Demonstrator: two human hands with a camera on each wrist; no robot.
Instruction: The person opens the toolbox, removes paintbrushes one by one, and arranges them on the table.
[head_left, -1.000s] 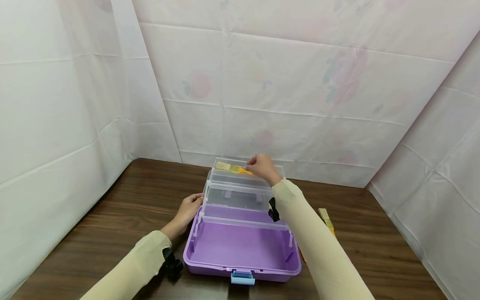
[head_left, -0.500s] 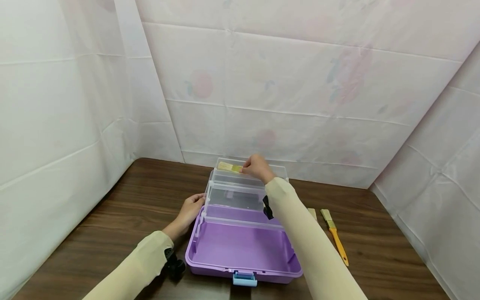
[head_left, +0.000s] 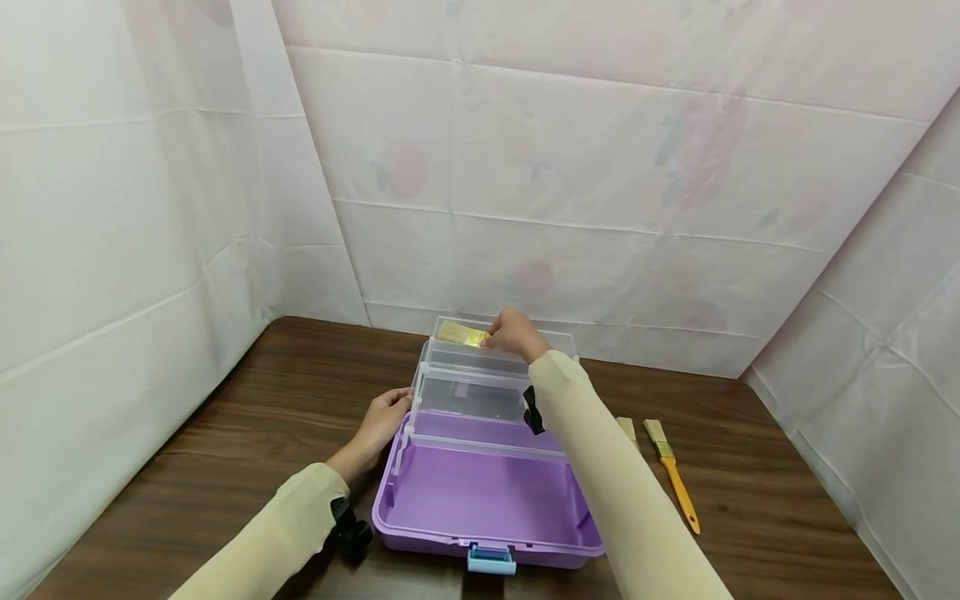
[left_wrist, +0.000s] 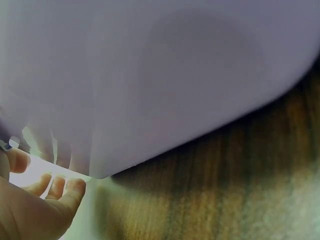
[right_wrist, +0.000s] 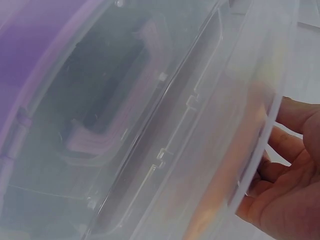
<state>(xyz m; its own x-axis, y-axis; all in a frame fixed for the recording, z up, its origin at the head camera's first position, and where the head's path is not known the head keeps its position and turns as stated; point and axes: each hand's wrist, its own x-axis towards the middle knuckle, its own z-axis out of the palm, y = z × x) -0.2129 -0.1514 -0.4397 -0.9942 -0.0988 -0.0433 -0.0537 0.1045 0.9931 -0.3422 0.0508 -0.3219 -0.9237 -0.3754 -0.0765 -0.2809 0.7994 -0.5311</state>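
A purple toolbox (head_left: 487, 492) stands open, its clear tiered trays (head_left: 468, 398) raised toward the back. In the topmost tray lies a paintbrush (head_left: 461, 334), bristles to the left. My right hand (head_left: 517, 332) pinches it beyond the bristles, hiding the handle in the head view. In the right wrist view, the orange handle (right_wrist: 225, 170) shows blurred through the clear plastic, with my fingers at the tray's rim. My left hand (head_left: 382, 421) rests at the box's left side, fingertips touching the edge near the trays; the left wrist view shows its fingers (left_wrist: 75, 187) beside the glossy purple wall.
A yellow-handled paintbrush (head_left: 672, 475) lies on the dark wooden table (head_left: 300, 392) to the right. Another brush (head_left: 628, 429) is partly hidden by my right sleeve. A light blue latch (head_left: 491, 559) hangs at the box front. White cloth (head_left: 562, 208) walls the table's back and sides.
My right hand has shifted slightly left along the paintbrush, covering its yellow handle, and the brush sits in the top tray. The right forearm moved left, uncovering the table brushes. The left hand stays put.
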